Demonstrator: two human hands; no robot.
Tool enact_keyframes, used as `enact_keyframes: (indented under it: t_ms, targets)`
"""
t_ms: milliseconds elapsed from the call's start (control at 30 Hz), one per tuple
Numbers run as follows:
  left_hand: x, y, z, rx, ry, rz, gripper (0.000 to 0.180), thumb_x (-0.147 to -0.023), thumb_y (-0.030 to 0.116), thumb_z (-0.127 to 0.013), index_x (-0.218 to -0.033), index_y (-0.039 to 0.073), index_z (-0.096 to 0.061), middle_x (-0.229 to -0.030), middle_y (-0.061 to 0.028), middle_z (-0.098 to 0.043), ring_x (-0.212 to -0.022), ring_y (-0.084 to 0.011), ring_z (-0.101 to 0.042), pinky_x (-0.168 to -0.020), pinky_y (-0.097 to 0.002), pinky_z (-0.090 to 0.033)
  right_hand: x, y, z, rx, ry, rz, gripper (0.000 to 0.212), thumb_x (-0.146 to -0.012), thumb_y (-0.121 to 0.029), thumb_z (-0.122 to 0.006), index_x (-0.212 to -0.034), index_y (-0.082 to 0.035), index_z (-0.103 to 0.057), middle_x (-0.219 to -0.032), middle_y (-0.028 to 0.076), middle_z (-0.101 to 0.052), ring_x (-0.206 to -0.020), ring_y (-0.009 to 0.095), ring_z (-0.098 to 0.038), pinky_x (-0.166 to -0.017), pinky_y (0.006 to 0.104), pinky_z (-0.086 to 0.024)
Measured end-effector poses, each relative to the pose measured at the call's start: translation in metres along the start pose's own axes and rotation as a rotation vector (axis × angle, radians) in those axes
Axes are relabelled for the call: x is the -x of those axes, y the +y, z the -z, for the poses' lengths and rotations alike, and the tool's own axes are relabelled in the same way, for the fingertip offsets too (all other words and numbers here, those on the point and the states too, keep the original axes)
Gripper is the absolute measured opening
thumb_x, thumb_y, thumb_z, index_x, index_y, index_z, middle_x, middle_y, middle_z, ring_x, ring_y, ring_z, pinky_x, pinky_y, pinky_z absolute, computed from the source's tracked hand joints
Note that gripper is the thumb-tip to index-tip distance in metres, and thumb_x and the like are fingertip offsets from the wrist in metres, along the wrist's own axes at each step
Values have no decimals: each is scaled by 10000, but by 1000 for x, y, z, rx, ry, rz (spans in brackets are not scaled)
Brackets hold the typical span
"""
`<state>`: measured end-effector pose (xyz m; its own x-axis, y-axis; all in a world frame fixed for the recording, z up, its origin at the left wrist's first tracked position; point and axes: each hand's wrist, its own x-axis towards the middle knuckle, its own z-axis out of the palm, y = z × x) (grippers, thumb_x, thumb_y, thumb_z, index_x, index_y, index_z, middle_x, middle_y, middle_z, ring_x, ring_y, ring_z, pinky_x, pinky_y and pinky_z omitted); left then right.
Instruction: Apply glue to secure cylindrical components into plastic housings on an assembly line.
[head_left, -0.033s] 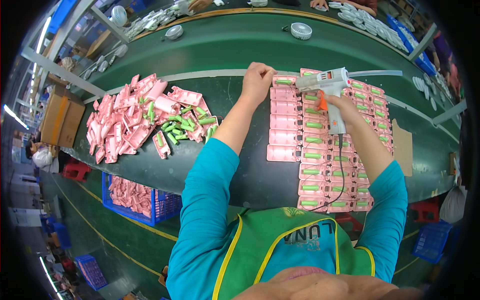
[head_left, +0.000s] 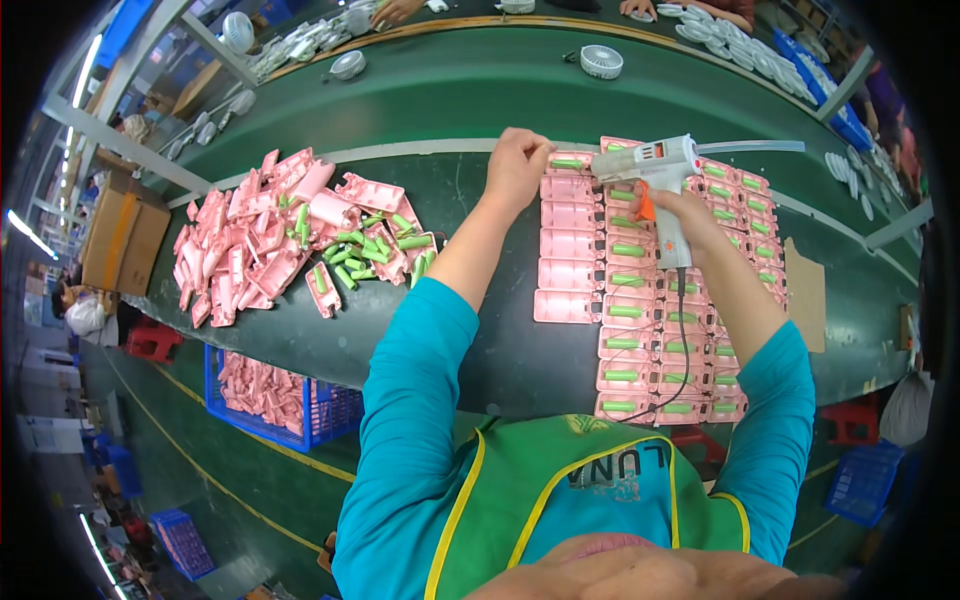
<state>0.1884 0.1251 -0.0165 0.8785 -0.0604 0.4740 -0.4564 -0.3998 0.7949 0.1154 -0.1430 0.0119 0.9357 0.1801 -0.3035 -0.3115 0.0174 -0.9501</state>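
Observation:
My right hand (head_left: 688,212) is wrapped round the grip of a white hot glue gun (head_left: 668,158), its fingers by the orange trigger (head_left: 645,204). A pale glue stick (head_left: 750,147) sticks out of the gun's back end, and a dark cord (head_left: 681,300) hangs from the grip. The nozzle end points left, over the upper rows of pink plastic shells (head_left: 568,245). My left hand (head_left: 514,170) is closed, fingertips pinched beside the top left shell, which holds a green cylindrical battery (head_left: 567,163). Whatever is between those fingertips is too small to make out.
Left on the bench lie a heap of pink shells (head_left: 225,250) and loose green batteries (head_left: 375,250). A blue crate (head_left: 330,410) of pink parts stands below. Beyond runs a green conveyor belt (head_left: 460,80) with white fans (head_left: 602,62). Cardboard (head_left: 805,290) lies right. Other people's hands (head_left: 398,10) work opposite.
My left hand has shifted very slightly to the right, toward the top left shell. The glue gun and my right hand look the same.

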Motion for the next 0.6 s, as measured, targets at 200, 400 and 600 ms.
enact_keyframes:
  t_ms: [200, 400, 600]
  targets:
    - [16, -1, -15, -248, -32, 43, 194, -898, 257, -616, -937, 92, -710, -779, -122, -700, -730, -322, -672, -725, -405, -499, 2, -1, -4, -47, 6, -16, 328, -896, -282, -623, -1120, -45, -600, -956, 74, -680, -904, 174, -661, -614, 311, -531]
    - [22, 15, -18, -495, -129, 50, 276, -901, 345, -623, -1035, 117, -702, -772, -77, -712, -781, -323, -676, -749, -446, -459, 7, -3, 0, -98, 1, -36, 361, -900, -286, -603, -1162, -38, -589, -999, 87, -679, -908, 175, -663, -609, 297, -541]
    - [23, 14, -19, -531, 39, -240, 325, -804, 327, -721, -1073, 149, -683, -820, 12, -693, -894, -251, -619, -815, -415, -376, 14, -17, 0, -118, -5, 15, 405, -897, -273, -574, -1218, -28, -552, -1039, 87, -677, -910, 172, -657, -609, 276, -545]
